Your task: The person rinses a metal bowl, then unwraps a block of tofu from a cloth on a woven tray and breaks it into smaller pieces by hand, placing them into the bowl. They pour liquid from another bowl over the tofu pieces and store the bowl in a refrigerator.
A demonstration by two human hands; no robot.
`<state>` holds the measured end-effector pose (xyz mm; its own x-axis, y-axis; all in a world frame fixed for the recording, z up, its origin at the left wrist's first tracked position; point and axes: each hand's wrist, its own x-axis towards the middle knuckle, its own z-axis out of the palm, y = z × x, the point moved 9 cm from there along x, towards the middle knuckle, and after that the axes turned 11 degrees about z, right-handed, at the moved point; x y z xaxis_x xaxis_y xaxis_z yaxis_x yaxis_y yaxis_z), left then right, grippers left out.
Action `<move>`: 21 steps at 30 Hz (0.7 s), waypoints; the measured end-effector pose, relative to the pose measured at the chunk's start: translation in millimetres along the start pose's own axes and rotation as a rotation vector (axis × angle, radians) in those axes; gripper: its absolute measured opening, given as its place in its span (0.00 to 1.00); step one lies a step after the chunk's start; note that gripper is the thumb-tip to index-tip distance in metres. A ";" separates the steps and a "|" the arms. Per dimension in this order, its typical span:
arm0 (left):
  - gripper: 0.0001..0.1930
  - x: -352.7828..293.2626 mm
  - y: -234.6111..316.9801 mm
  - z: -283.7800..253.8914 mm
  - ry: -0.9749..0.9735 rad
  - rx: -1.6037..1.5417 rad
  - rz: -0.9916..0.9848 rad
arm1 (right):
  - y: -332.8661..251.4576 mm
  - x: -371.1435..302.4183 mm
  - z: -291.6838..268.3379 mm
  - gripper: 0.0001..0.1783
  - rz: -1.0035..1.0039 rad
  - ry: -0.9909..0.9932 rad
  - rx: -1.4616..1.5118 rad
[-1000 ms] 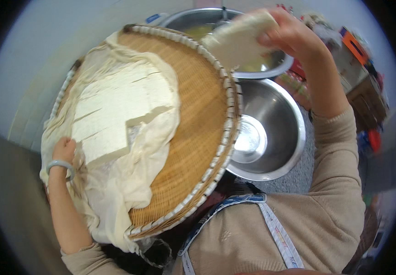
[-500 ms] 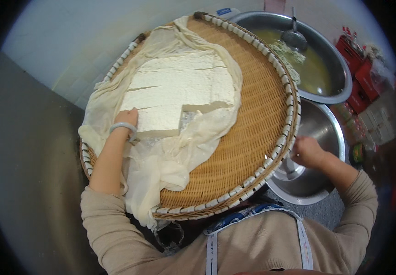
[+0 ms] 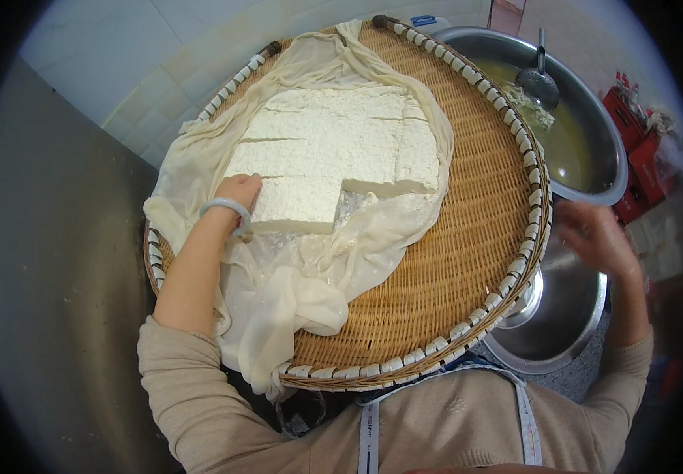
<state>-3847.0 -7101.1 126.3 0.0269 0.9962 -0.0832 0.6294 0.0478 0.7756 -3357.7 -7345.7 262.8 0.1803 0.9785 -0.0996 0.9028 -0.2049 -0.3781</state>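
Note:
A broad white slab of tofu [image 3: 318, 158] lies on a damp cream cloth [image 3: 310, 296], scored with several cuts. A notch at its near right leaves a stepped edge with a cut side showing. My left hand [image 3: 239, 192], with a pale bangle at the wrist, is closed on the left edge of the near tofu piece; its thumb is hidden. Cloth and tofu rest on a large round woven bamboo tray [image 3: 428, 292]. Off the tray's right rim, my right hand [image 3: 598, 237] is raised over a steel basin [image 3: 547, 347], its fingers smeared by motion.
Behind the basin, a larger steel tub [image 3: 610, 158] holds yellowish liquid, white curds and a metal ladle [image 3: 539, 85]. Red crates [image 3: 641, 170] with bottles stand at the far right. A tiled wall [image 3: 152, 118] and a grey panel [image 3: 65, 276] bound the left side.
My right hand has risen and moved right, away from the tray's rim. My left hand stays at the tofu's left edge. The whole view has shifted slightly.

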 end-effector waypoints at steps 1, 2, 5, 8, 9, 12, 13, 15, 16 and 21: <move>0.15 -6.6 -0.1 -0.7 -0.039 0.079 0.002 | -21.0 0.0 -16.4 0.18 -0.118 0.062 0.057; 0.16 -8.2 2.4 1.1 -0.078 0.158 0.004 | -35.5 1.8 -28.9 0.17 -0.152 0.111 0.093; 0.17 -16.0 36.4 -8.7 -0.019 0.534 0.316 | -107.8 0.9 -35.8 0.14 -0.377 0.158 0.023; 0.18 -21.3 60.3 -5.1 -0.033 0.564 0.485 | -175.3 3.6 -17.8 0.12 -0.671 0.105 -0.084; 0.18 -19.3 64.9 -3.2 -0.046 0.598 0.496 | -190.3 10.4 -6.8 0.13 -0.707 0.060 -0.145; 0.18 -17.0 72.2 9.1 -0.158 0.653 0.503 | -220.4 39.9 38.1 0.13 -0.665 -0.129 -0.268; 0.18 -19.9 73.4 9.4 -0.170 0.661 0.495 | -225.8 49.8 57.1 0.14 -0.623 -0.237 -0.317; 0.18 -22.5 73.6 9.6 -0.178 0.662 0.475 | -236.0 57.6 95.8 0.14 -0.606 -0.416 -0.440; 0.18 -23.0 72.2 8.9 -0.173 0.655 0.463 | -241.1 57.5 114.2 0.14 -0.634 -0.489 -0.516; 0.19 -27.2 67.4 5.9 -0.167 0.560 0.430 | -251.0 44.9 175.8 0.14 -0.710 -0.472 -0.679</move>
<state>-3800.8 -7125.4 177.2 0.4515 0.8919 0.0277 0.8385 -0.4347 0.3285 -3644.9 -7254.1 191.5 -0.5042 0.7323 -0.4577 0.7954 0.6002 0.0840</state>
